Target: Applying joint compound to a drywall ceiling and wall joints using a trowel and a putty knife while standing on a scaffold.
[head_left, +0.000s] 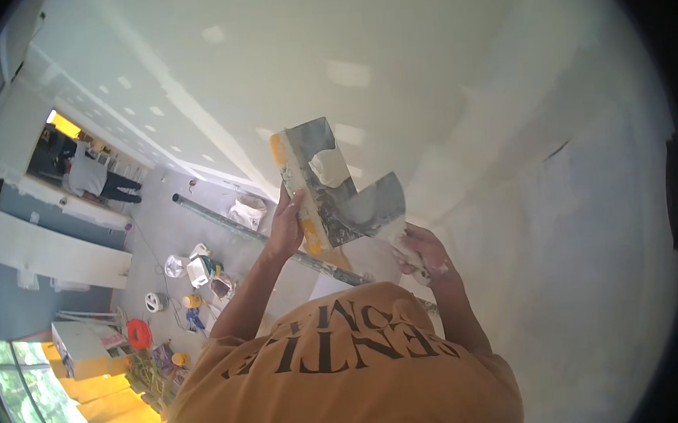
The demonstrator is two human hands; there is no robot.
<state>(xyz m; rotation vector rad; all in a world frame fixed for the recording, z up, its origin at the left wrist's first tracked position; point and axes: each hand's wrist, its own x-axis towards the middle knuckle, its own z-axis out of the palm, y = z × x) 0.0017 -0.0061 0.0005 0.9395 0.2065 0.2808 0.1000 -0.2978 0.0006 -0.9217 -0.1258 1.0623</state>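
My left hand [286, 228] is wrapped round the edge of a wide taping knife [316, 138] with a worn yellow-and-white back. On its grey blade sits a lump of off-white joint compound [330, 168], and smears cover the lower part. My right hand [424, 254] grips the handle of a smaller drywall knife [385, 202]. This second blade overlaps the lower right of the wide one; whether they touch, I cannot tell. White residue coats the fingers of my right hand.
Plasterboard wall [421, 33] with filled patches rises ahead. A long dark pole [222, 220] slants across the floor on my left. Beyond it lie a white bag [248, 211], tubs [200, 270], an orange-red coil [138, 334] and tools. Another person [89, 175] is at the far left.
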